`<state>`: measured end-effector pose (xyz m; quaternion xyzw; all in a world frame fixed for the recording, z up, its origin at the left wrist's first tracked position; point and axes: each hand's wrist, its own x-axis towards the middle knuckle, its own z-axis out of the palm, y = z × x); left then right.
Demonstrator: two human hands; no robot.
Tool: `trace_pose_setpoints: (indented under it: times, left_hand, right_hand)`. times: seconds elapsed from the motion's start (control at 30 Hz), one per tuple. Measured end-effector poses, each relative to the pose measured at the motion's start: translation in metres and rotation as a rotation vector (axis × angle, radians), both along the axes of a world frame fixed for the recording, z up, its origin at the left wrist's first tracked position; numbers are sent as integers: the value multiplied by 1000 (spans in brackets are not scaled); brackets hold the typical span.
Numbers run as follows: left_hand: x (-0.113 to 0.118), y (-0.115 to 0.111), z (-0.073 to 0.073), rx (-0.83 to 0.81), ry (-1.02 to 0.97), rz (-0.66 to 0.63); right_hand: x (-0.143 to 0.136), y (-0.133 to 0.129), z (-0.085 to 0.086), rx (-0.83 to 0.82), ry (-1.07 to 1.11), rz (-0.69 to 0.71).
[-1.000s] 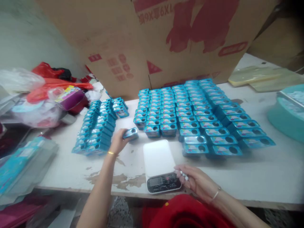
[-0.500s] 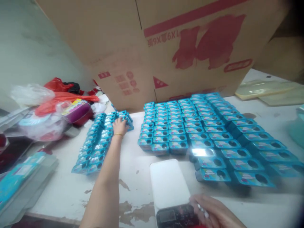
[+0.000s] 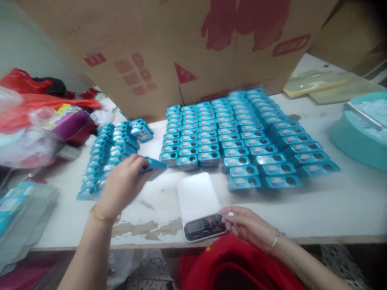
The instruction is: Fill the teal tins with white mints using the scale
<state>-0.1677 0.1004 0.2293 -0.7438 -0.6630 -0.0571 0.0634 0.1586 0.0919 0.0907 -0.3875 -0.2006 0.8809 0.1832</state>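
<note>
My left hand (image 3: 122, 183) is closed around one end of a small blue box (image 3: 157, 164), raised over the table left of the scale. The box's other end sticks out past the fingers towards the right. By the front right corner of a white kitchen scale (image 3: 198, 193) rests my right hand (image 3: 249, 225), its fingertips pinched. Something small and white (image 3: 231, 214) shows at those fingertips, too tiny to name. Nothing lies on the scale's plate. Left of it stand rows of blue boxes (image 3: 93, 163) with white bits on top.
Many blue boxes with round dark holes (image 3: 252, 147) stand in rows beyond the scale. A large cardboard box (image 3: 157, 44) blocks the back. At right sits a turquoise tub (image 3: 347, 137) of white pieces; plastic bags (image 3: 27, 133) lie at left.
My left hand has come back from the left-hand rows towards me, now carrying a blue box. My right hand stays by the scale. The view has tilted down and shifted right.
</note>
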Motion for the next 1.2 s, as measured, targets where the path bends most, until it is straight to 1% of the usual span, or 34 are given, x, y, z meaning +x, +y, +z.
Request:
trace_pose_setpoints:
  times: [0.03, 0.07, 0.13, 0.17, 0.23, 0.3, 0.4, 0.47, 0.53, 0.57, 0.6, 0.67, 0.7, 0.73, 0.8, 0.87, 0.93, 1.0, 1.03, 1.1, 1.2]
  left_hand:
    - [21, -8, 1, -34, -20, -39]
    - [41, -13, 0, -71, -37, -73]
    - [75, -16, -10, -147, -52, -131]
    - [88, -15, -17, -175, -51, -153]
    - [106, -11, -31, -213, -29, -183]
    - [116, -7, -42, -232, 2, -198]
    - [118, -4, -49, -233, 1, -226]
    - [114, -8, -48, -182, -59, -254]
    - [105, -16, -44, -82, -168, -247]
    - [99, -23, -42, -15, -235, -210]
    - [92, -30, -42, 56, -305, -147]
    - [76, -49, -50, 182, -434, 42]
    - [67, -60, -58, 227, -486, 150]
    - [58, -71, -69, 254, -527, 251]
    - [43, -94, -99, 258, -582, 405]
    - [33, -116, -134, 228, -594, 474]
    - [29, -132, -167, 214, -558, 484]
    - [31, -141, -192, 237, -513, 493]
    - [33, -143, -200, 259, -496, 504]
    - [38, -143, -209, 301, -470, 525]
    - [41, -142, -212, 333, -452, 533]
  right_hand:
    - [2, -2, 2, 9, -1, 11]
    - [5, -4, 3, 20, -6, 22]
    - [11, -9, 5, 55, -13, 41]
    - [15, -11, 6, 72, -11, 48]
    - [23, -17, 6, 97, 0, 53]
    - [31, -22, 5, 109, 12, 45]
    - [41, -28, 4, 95, 2, 16]
    - [47, -30, 5, 72, -27, 3]
    - [52, -30, 6, 61, -53, 9]
    - [55, -30, 7, 62, -65, 19]
    - [57, -30, 8, 65, -78, 35]
    - [60, -29, 9, 81, -105, 75]
    - [61, -29, 9, 90, -112, 97]
    - [61, -28, 9, 105, -114, 120]
    - [59, -25, 10, 155, -125, 171]
    - [55, -19, 15, 234, -174, 246]
    - [48, -9, 26, 343, -250, 330]
    - [36, 5, 44, 478, -313, 399]
    - [29, 13, 54, 559, -338, 422]
    - [13, 29, 75, 716, -376, 485]
    - [-15, 49, 99, 938, -465, 572]
